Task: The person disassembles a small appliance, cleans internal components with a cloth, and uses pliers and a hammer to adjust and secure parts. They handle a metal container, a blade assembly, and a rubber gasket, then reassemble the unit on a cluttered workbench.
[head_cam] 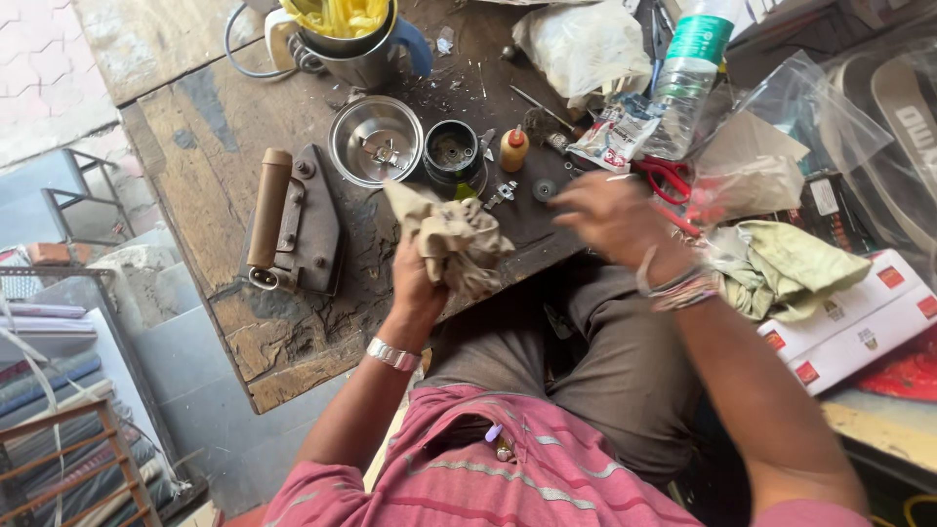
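Head view: left hand (418,278) clutching crumpled beige rag (454,239) over table (293,332); right hand (610,215), blurred, grip indiscernible, reaching beside small parts (543,189); steel bowl (376,141) lying beyond, untouched.

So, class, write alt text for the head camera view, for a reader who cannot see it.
The person's left hand clutches a crumpled beige cloth above a worn wooden workbench, while the right hand reaches towards small metal parts. An old flat iron with wooden handle lies nearby.
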Tool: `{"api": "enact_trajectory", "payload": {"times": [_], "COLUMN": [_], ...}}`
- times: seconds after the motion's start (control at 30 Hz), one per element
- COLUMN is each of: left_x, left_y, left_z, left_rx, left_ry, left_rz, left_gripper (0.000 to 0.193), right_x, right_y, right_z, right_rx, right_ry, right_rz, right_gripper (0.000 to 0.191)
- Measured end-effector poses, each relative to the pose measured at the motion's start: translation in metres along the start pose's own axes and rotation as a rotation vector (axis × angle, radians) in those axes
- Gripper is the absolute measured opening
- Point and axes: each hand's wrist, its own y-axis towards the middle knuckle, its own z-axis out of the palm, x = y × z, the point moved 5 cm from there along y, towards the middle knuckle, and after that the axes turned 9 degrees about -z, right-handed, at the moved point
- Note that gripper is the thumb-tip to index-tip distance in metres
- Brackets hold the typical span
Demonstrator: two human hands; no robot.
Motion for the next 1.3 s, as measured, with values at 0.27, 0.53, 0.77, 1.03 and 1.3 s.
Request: {"api": "enact_trajectory", "payload": {"times": [0.27,0.53,0.77,1.03,1.3], "left_x": [0.009,0.009,-0.041,-0.066,0.014], "left_y": [-0.002,-0.011,-0.018,-0.044,-0.018], "left_z": [0.022,0.038,-0.002,0.032,0.097], "left_rx": [0.058,0.034,-0.162,-0.607,0.201], "left_ry": [0.264,0.187,0.781,2.146,1.077], "left_rz": [0.175,0.041,0.304,0.967,0.381], "left_gripper": [0.039,0.034,0.027,0.074,0.061], "right_x": [0.057,0.055,0.032,-0.01,-0.019], "right_y": [0.045,0.031,0.021,-0.002,-0.007], "right_z": [0.043,0.037,0.0,0.016,0.059], "right_rx": [-0.062,-0.108,-0.354,-0.52,-0.66], "right_ry": [0.37,0.345,0.38,0.734,1.409], "right_rz": [-0.059,-0.036,0.187,0.502,0.737], "right_gripper": [0.036,0.03,0.016,0.009,0.015]}}
